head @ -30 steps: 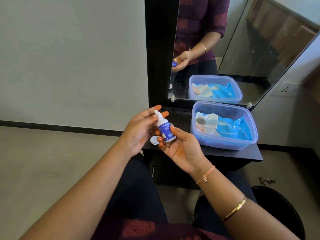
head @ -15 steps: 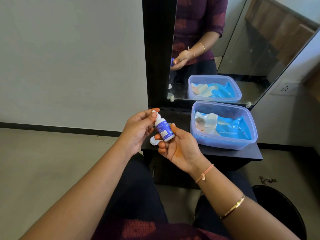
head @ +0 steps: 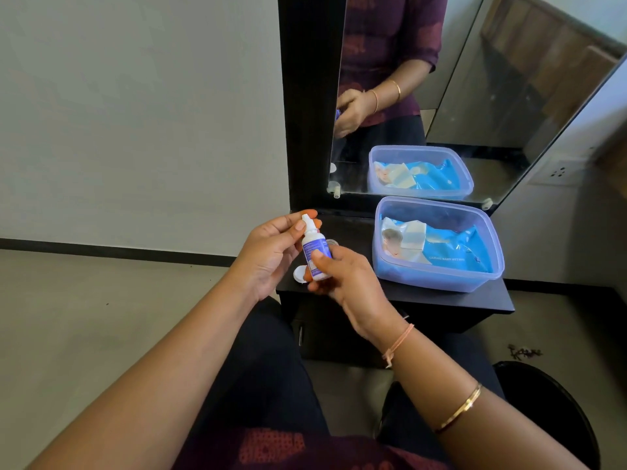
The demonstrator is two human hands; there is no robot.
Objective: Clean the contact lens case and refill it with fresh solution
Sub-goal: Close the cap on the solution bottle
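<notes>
A small white solution bottle [head: 316,254] with a blue label stands nearly upright above the left end of the black dresser top [head: 400,295]. My right hand [head: 346,283] grips its body, thumb across the label. The fingertips of my left hand [head: 271,252] pinch the white cap [head: 308,221] at its top. Below the bottle a round white piece of the lens case [head: 299,275] lies on the dresser. A clear round piece [head: 329,244] shows just behind the bottle, mostly hidden.
A translucent blue plastic box [head: 437,278] holding a blue wet-wipes pack [head: 451,249] sits on the right of the dresser top. A mirror [head: 441,96] stands behind it. A black round stool [head: 549,412] is at lower right.
My right hand has turned over the bottle, its thumb now lying across the label. My left fingers have closed on the cap. The bottle has come a little more upright.
</notes>
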